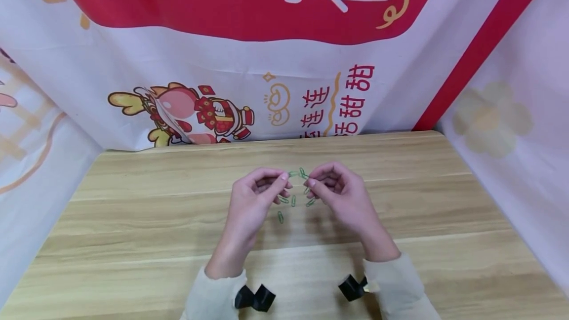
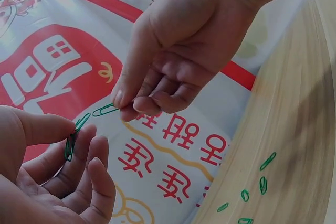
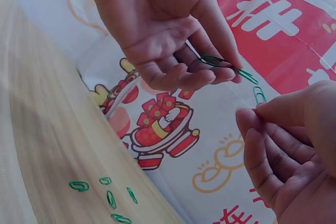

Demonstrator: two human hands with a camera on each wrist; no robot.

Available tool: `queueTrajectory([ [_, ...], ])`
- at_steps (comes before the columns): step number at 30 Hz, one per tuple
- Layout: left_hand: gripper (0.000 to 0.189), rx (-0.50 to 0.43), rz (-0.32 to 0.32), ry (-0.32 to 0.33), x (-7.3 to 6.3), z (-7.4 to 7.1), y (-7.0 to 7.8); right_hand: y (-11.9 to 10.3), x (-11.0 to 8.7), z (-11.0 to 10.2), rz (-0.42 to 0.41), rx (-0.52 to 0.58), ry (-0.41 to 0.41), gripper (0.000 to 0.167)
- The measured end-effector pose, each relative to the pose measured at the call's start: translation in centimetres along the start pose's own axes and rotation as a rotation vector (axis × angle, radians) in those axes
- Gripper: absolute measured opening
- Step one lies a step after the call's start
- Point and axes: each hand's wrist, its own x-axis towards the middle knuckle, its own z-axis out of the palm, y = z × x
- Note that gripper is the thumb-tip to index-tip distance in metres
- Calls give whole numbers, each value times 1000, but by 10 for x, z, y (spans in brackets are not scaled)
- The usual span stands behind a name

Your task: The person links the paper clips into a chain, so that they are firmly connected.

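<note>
Head view bright; soft shadows, pale sheen on tabletop, lower centre. Wrist views dimmer; left wrist: tabletop shadow at right.

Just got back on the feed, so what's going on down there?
A person's left hand pinches what look like two linked green wire paper clips. The right hand pinches a single green wire paper clip, its end close to the pair but not visibly joined. Five loose green wire clips lie on the light wood-grain table below the hands.
</note>
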Motion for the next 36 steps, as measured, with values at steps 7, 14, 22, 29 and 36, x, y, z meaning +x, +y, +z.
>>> queueTrajectory([
  [7,18,-2,4,10,-3,4,5,-6,-1,0,0,43,24,19],
  [14,16,-54,8,24,-4,7,6,-8,-2,1,24,72,35,25],
  [22,17,-133,-20,57,-2,9,3,-6,0,4,41,98,82,20],
  [29,17,-176,-37,37,-2,9,2,-6,1,5,35,51,141,20],
  [36,18,-96,-64,-4,-2,9,1,-6,1,5,30,0,137,18],
])
